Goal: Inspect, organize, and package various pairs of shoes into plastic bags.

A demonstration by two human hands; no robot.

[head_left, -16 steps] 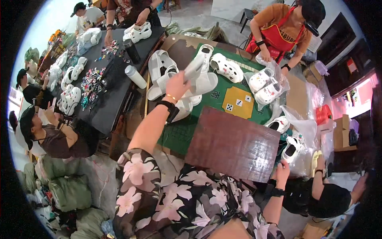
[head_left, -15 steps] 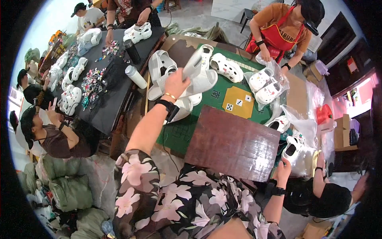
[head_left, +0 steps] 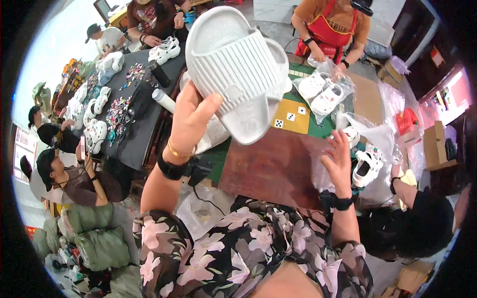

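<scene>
Raised over the table, a white slide sandal (head_left: 233,64) with a ribbed surface is gripped at its edge by my left hand (head_left: 191,116). Another white edge shows behind it; whether that is a second slide I cannot tell. Part of a further ribbed white slide (head_left: 213,133) lies below my left wrist. My right hand (head_left: 339,161) is empty, its fingers spread, at the right edge of a dark red-brown board (head_left: 268,166). Close to that hand is a white clog with charms (head_left: 366,166).
Across the table, a person in a red apron (head_left: 328,32) handles bagged white clogs (head_left: 324,94). At left, a black table (head_left: 134,129) bears clogs, heaps of small charms (head_left: 120,111) and a white bottle (head_left: 163,99). A person in black (head_left: 415,223) works at right.
My left hand has lifted the white slide up and nearer to me, turning its ribbed face into view. My right hand has left the clog at right and opened.
</scene>
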